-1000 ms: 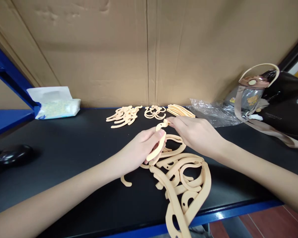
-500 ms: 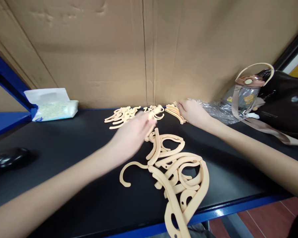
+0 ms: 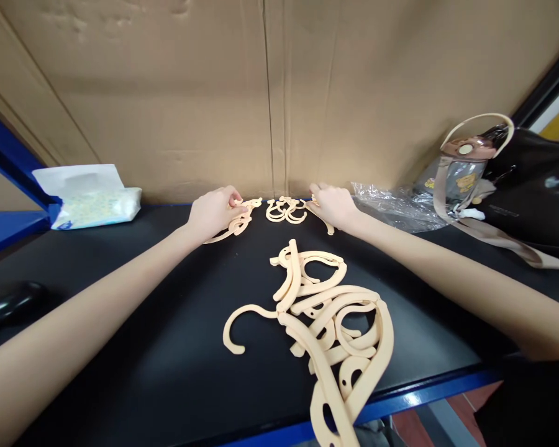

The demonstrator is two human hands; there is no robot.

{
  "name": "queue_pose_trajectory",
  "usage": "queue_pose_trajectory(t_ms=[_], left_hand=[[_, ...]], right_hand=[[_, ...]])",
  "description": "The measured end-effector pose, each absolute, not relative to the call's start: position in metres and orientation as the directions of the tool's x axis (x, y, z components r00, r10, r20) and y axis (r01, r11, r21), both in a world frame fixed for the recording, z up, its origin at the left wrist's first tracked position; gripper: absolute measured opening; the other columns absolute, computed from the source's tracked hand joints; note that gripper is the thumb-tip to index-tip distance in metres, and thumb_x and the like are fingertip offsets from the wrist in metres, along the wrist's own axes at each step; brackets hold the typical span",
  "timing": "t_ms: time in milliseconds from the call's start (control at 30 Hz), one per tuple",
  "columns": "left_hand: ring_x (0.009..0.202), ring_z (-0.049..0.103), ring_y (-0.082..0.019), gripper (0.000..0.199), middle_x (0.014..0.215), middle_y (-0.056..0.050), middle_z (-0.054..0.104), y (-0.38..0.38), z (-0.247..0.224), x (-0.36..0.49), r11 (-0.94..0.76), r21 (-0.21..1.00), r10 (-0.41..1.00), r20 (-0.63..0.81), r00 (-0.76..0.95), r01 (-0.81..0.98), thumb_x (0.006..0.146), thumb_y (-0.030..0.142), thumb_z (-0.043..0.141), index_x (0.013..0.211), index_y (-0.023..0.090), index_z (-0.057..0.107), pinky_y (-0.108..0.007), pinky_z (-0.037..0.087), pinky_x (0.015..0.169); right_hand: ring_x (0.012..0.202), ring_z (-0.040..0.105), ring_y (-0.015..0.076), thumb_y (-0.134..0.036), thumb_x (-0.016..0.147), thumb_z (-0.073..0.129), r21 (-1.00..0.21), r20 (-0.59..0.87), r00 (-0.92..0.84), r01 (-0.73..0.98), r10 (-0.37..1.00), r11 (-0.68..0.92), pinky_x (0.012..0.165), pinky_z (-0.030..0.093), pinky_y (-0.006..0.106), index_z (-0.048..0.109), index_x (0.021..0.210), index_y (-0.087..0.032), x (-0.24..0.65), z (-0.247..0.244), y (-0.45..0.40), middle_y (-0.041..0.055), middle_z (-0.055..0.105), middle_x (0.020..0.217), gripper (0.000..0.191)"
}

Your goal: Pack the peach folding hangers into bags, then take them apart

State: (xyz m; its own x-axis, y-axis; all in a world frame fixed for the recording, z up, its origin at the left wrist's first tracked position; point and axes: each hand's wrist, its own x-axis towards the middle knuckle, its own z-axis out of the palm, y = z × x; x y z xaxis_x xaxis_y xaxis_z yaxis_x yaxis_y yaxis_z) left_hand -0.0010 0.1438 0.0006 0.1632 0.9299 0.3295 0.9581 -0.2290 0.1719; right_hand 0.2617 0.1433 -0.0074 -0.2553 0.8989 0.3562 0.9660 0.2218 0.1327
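At the back of the table, my left hand [image 3: 214,212] bends over a pile of beige plastic hanger pieces [image 3: 243,220]. Its thumb and fingers close on a piece there, partly hidden by the hand. My right hand [image 3: 333,205] reaches into another stack of beige hanger arms [image 3: 328,227], fingers curled down around a piece and largely covering the stack. Between the hands lie several small hanger hooks [image 3: 276,220]. Nearer me, folding hangers [image 3: 314,349] lie in an overlapping heap, one hook [image 3: 228,335] pointing left.
A pack of tissues [image 3: 100,208] lies at the back left, and a black computer mouse [image 3: 13,301] at the left. Clear plastic wrap [image 3: 391,208], a strapped water bottle [image 3: 468,164] and a black bag [image 3: 535,192] stand right. A cardboard wall [image 3: 190,105] closes the back.
My left hand has moved left and back, from above the middle to the left pile, uncovering the hooks. My right hand has shifted slightly left over its stack. The hanger heap has stayed put.
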Motion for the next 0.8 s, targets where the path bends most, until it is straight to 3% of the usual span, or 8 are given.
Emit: queue_pose_trajectory(t_ms=[133, 200, 300, 500, 700, 800], left_hand=[[0.089, 0.062, -0.027, 0.03, 0.108, -0.007, 0.065, 0.131, 0.003, -0.002, -0.23, 0.154, 0.903, 0.401, 0.152, 0.961, 0.088, 0.046, 0.048, 0.101, 0.021, 0.058, -0.032, 0.038, 0.065], [0.084, 0.061, -0.026, 0.029, 0.104, -0.007, 0.065, 0.117, 0.005, -0.004, -0.242, 0.173, 0.892, 0.427, 0.149, 0.955, 0.09, 0.047, 0.045, 0.097, 0.022, 0.058, -0.031, 0.037, 0.063], [0.078, 0.059, -0.024, 0.03, 0.099, -0.004, 0.064, 0.085, 0.01, -0.003, -0.298, 0.231, 0.889, 0.421, 0.181, 0.926, 0.091, 0.05, 0.042, 0.093, 0.024, 0.057, -0.031, 0.034, 0.061], [0.072, 0.055, -0.02, 0.026, 0.097, -0.001, 0.062, 0.037, 0.013, 0.006, -0.347, 0.29, 0.899, 0.375, 0.228, 0.892, 0.092, 0.05, 0.042, 0.096, 0.027, 0.054, -0.029, 0.034, 0.062], [0.071, 0.053, -0.019, 0.024, 0.097, 0.0, 0.062, 0.028, 0.011, 0.006, -0.37, 0.293, 0.898, 0.357, 0.258, 0.882, 0.092, 0.048, 0.043, 0.099, 0.027, 0.053, -0.029, 0.035, 0.065], [0.071, 0.051, -0.018, 0.025, 0.096, -0.001, 0.061, 0.022, 0.017, 0.004, -0.323, 0.345, 0.928, 0.299, 0.223, 0.881, 0.093, 0.047, 0.043, 0.102, 0.025, 0.052, -0.028, 0.034, 0.066]], right_hand=[[0.094, 0.063, 0.0248, -0.032, 0.098, 0.037, 0.132, 0.385, -0.305, 0.952, 0.871, 0.275, 0.072, 0.045, 0.031, 0.061, 0.109, -0.016, 0.283, 0.008, 0.096, 0.0105, 0.067, 0.104, 0.031], [0.093, 0.062, 0.0229, -0.03, 0.098, 0.038, 0.094, 0.376, -0.434, 0.897, 0.819, 0.432, 0.076, 0.046, 0.032, 0.065, 0.1, -0.016, 0.301, 0.008, 0.059, 0.0087, 0.067, 0.098, 0.03], [0.095, 0.061, 0.0204, -0.029, 0.098, 0.037, -0.009, 0.357, -0.536, 0.817, 0.765, 0.577, 0.083, 0.048, 0.033, 0.065, 0.108, -0.016, 0.332, -0.001, 0.001, 0.0091, 0.065, 0.103, 0.032], [0.104, 0.059, 0.0225, -0.035, 0.097, 0.042, 0.006, 0.282, -0.495, 0.858, 0.822, 0.514, 0.088, 0.051, 0.039, 0.061, 0.126, -0.02, 0.362, -0.028, -0.053, 0.0113, 0.06, 0.115, 0.037], [0.102, 0.06, 0.0244, -0.039, 0.097, 0.042, 0.079, 0.282, -0.526, 0.846, 0.803, 0.527, 0.087, 0.051, 0.042, 0.061, 0.127, -0.02, 0.361, -0.029, -0.045, 0.0131, 0.061, 0.115, 0.041], [0.097, 0.064, 0.0229, -0.038, 0.095, 0.042, 0.03, 0.288, -0.518, 0.846, 0.806, 0.532, 0.082, 0.053, 0.036, 0.067, 0.12, -0.029, 0.376, -0.022, -0.069, 0.0112, 0.064, 0.113, 0.035]])
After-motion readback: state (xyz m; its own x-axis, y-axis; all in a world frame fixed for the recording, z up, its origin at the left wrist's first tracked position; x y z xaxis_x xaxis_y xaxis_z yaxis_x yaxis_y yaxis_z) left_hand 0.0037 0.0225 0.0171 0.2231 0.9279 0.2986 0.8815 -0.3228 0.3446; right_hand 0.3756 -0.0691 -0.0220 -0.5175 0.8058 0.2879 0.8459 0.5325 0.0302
